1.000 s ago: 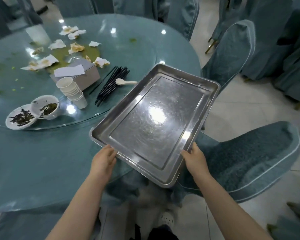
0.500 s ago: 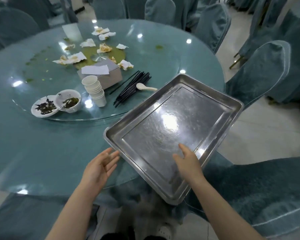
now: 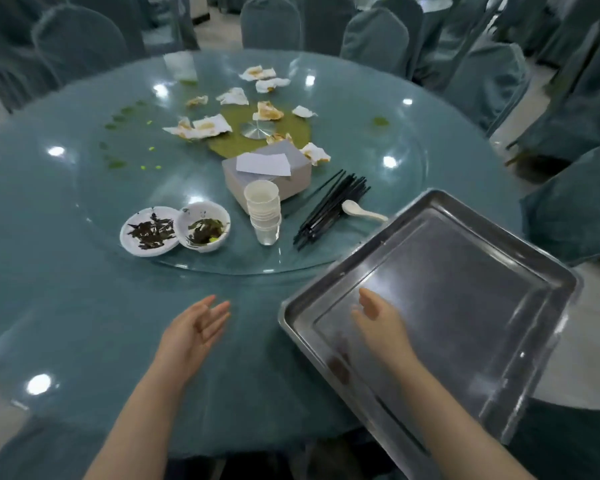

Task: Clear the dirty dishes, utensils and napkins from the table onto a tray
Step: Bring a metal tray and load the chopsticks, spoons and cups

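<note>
Both hands [image 3: 193, 329] now off tray [image 3: 541, 268] rim.

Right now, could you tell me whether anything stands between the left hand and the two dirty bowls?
Nothing visible does. The left hand hovers open over bare tabletop, and the bowls sit beyond it at the turntable's near edge. The stacked cups stand to their right, off that path.
</note>
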